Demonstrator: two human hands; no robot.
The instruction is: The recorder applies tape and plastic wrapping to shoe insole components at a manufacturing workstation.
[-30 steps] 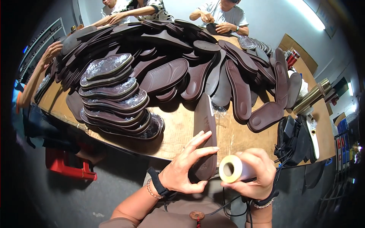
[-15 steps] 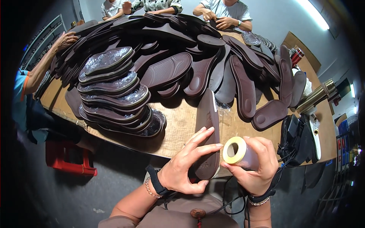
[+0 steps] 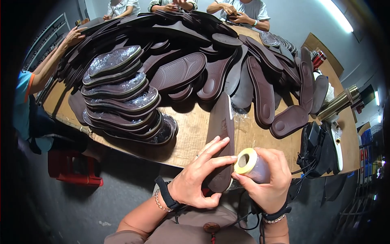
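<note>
The left hand (image 3: 199, 179) holds a dark brown shoe sole (image 3: 222, 138) by its near end, palm cupped under it and fingers spread flat along its face, so the sole stands on its long edge over the near rim of the wooden table (image 3: 191, 134). The right hand (image 3: 266, 179) is closed around a roll of stickers (image 3: 248, 162) with a yellow core, its open end turned toward the left fingertips — the two meet just at the sole's lower part. By the look of it, the step in hand is labelling: a sticker is being taken off the roll or pressed onto the sole, though the sticker itself is too small to make out. The next move calls for a fine pinch and a steady sole. To the left rises a stack of soles wrapped in clear film (image 3: 118, 93); behind lies a large heap of bare soles (image 3: 227, 65).
</note>
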